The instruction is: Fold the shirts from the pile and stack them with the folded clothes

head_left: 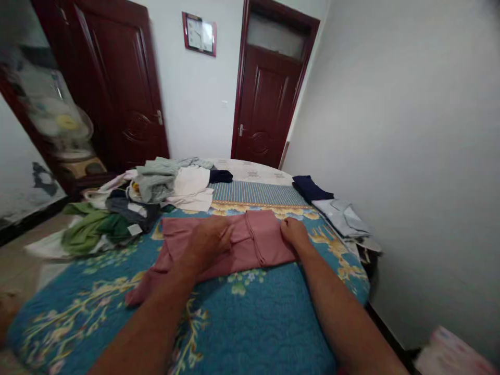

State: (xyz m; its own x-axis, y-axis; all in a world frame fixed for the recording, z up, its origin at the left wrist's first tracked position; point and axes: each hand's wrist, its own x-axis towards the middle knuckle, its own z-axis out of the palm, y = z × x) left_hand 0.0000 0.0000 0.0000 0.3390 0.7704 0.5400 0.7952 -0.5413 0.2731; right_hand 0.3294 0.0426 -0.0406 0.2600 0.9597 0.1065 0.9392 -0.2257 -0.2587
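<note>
While the pink garment (pixel 275 245) lay partly folded across the middle of the bedspread (pixel 253 323), the left hand (pixel 211 237) pinched its upper layer and the right hand (pixel 294 232) gripped its right edge. It looked light, soft and limp (thin, judging by its creases), best held at folded edges.

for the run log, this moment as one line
left hand: on pink cloth | right hand: at its right end | cloth: part folded, on bed

Dusty-pink fabric garment (pixel 279 242), partly folded, lying flat, crosswise on blue floral quilted bedspread (pixel 265 323); right end layered, left end creased, lower-left corner trailing nearer.
</note>
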